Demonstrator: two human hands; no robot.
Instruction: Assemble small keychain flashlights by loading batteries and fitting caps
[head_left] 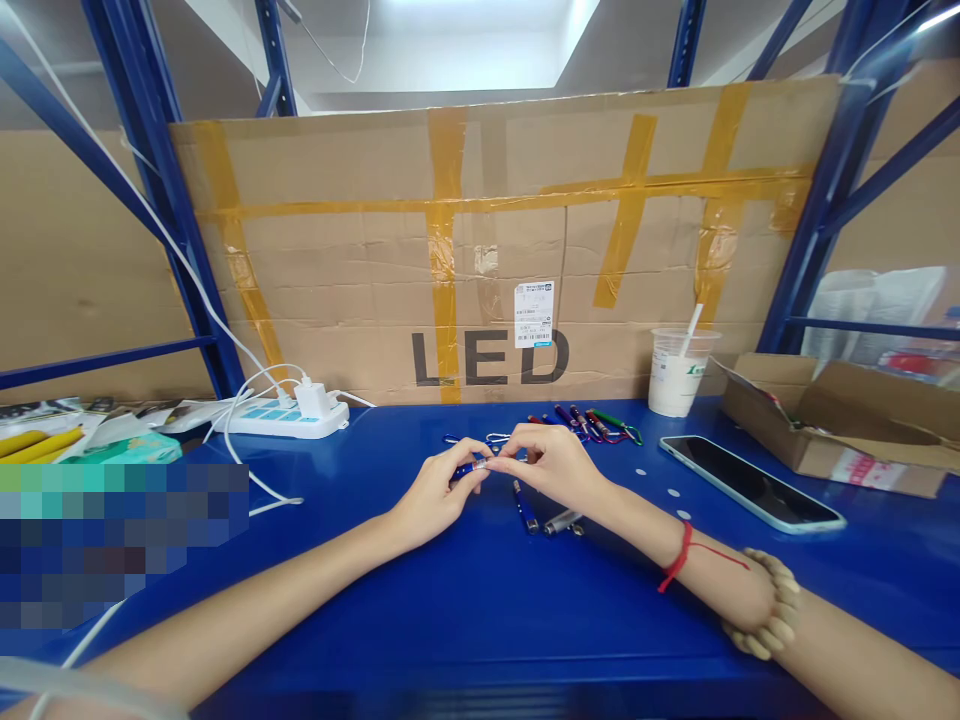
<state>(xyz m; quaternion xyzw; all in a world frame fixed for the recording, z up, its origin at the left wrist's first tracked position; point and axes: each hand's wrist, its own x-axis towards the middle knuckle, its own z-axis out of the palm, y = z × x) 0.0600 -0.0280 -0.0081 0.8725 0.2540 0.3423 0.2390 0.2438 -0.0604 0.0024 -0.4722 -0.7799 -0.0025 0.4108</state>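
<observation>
My left hand (439,498) is closed around a slim blue metal tube (469,468), which looks like a keychain flashlight. At the tube's right end, the thumb and forefinger of my right hand (551,462) pinch together; whether they also grip a small part is too fine to make out. Just below my right hand, a second blue tube (525,508) and a silver tube (562,522) lie on the blue table (465,620). Behind my fingers are metal carabiner clips (496,438), partly hidden. More coloured tubes with clips (592,424) lie in a group beyond my right hand.
A plastic cup with a straw (675,375), a phone (750,482) and an open cardboard box (847,425) stand to the right. A white power strip (281,418) with cables sits back left. A large cardboard sheet (337,280) closes off the rear.
</observation>
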